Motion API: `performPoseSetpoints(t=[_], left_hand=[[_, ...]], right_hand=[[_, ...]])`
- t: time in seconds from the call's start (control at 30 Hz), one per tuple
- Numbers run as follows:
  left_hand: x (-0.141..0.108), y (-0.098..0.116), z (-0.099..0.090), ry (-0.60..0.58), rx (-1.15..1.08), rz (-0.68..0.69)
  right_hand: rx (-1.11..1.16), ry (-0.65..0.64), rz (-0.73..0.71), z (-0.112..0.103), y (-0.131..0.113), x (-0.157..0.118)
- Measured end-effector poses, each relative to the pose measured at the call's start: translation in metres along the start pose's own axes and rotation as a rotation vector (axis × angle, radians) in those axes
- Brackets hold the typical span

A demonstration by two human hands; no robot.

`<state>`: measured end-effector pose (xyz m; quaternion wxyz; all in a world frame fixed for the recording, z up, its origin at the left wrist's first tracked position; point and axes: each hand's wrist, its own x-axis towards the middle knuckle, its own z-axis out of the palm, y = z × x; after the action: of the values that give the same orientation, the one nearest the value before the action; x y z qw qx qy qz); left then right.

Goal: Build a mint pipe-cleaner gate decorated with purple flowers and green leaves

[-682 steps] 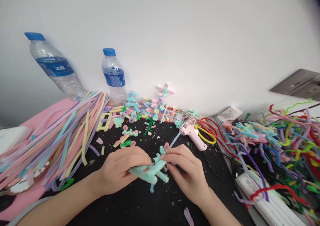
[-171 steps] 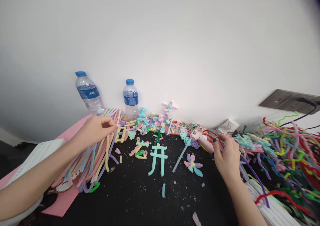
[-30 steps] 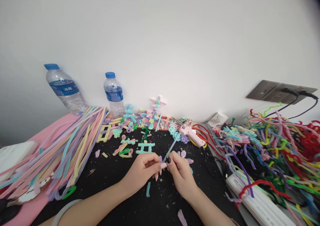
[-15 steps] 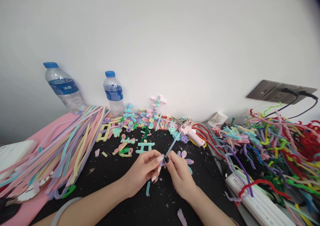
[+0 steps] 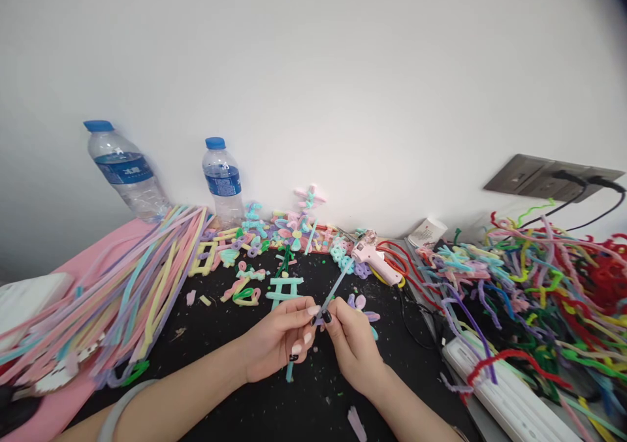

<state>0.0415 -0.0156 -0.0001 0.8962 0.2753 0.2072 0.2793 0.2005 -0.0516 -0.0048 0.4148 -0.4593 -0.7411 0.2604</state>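
Note:
Close together above the black work surface (image 5: 235, 396), my left hand (image 5: 281, 337) and my right hand (image 5: 353, 344) pinch a pale lavender-blue pipe cleaner (image 5: 337, 284). Its straight length slants up and right toward the glue gun; its lower end is mostly hidden by my fingers. Under my left hand a short teal pipe cleaner piece (image 5: 290, 371) lies on the surface. Behind that hand is a mint lattice of crossed pipe cleaners (image 5: 285, 290). A purple and pink petalled shape (image 5: 362, 303) lies just beyond my right hand.
A pink glue gun (image 5: 377, 262) rests behind my hands, its cord running right. Long pastel pipe cleaners (image 5: 161, 285) pile up left, bright ones (image 5: 548, 292) right, beside a white power strip (image 5: 509, 390). Two bottles (image 5: 223, 181) stand by the wall. Finished shapes (image 5: 294, 223) line the back.
My left fingers have shifted their pinch and spread a little below the pipe cleaner. My right hand stays nearly in place, and the straight length keeps its slant.

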Motion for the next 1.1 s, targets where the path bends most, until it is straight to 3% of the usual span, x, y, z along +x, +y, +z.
performPoseSetpoints(t=[0.3, 0.7, 1.1], left_hand=[[0.0014, -0.0027, -0.0013, 0.054, 0.004, 0.045], [-0.0004, -0.0033, -0.0011, 0.021, -0.129, -0.017], [-0.0005, -0.0043, -0.0036, -0.074, -0.003, -0.033]], right_hand=[[0.044, 0.018, 0.075, 0.0002, -0.0011, -0.0004], [0.059, -0.005, -0.053, 0.0006, -0.0028, -0.0022], [-0.036, -0.033, -0.105, 0.0001, -0.0012, -0.0045]])
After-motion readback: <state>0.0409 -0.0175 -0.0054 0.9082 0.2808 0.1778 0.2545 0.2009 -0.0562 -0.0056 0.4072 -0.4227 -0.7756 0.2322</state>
